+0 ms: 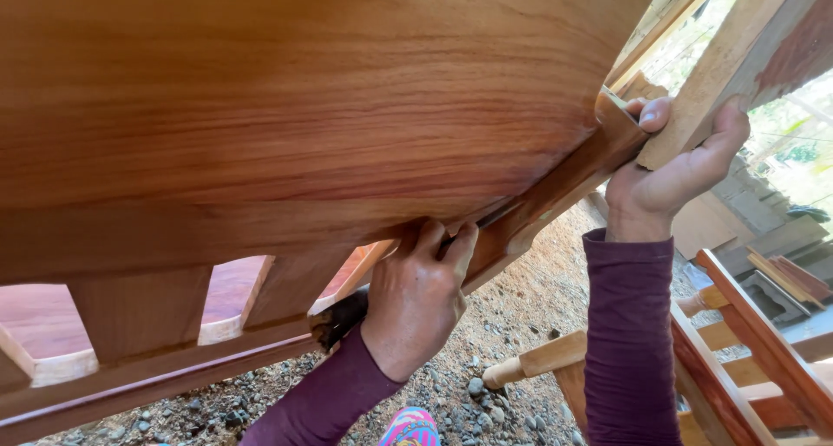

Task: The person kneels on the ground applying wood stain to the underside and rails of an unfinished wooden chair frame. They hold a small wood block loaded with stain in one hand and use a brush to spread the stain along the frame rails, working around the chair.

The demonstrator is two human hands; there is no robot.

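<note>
Purple sleeves: both arms reach up from below, each ending in one of the person's hands.
Left hand (416, 294): fingers curled shut, pinching a small dark thing I cannot make out against the seam where the big reddish wooden panel (304, 108) meets its side rail (555, 186).
Right hand (672, 164): higher and further off, wrapped around the end of a pale timber post (737, 55), thumb pressed on the rail's top corner.
Panel's place: tilted overhead, filling most of the view, with a slatted row (139, 311) along its lower edge.
Risk, fingers: the left fingertips sit right in the joint; if the panel settles or shifts, they could be nipped.
Risk, weight: the piece looks heavy and seems steadied only by the right hand's hold on the post; a slip there could let it swing or drop.
Risk, footing: loose gravel (486, 359) lies underfoot, beside a bright patterned shoe (409, 429), and could roll.
Further off: a wooden frame (737, 342) and stacked boards (781, 272) at right.
Packages, labels, signs: none visible anywhere.
</note>
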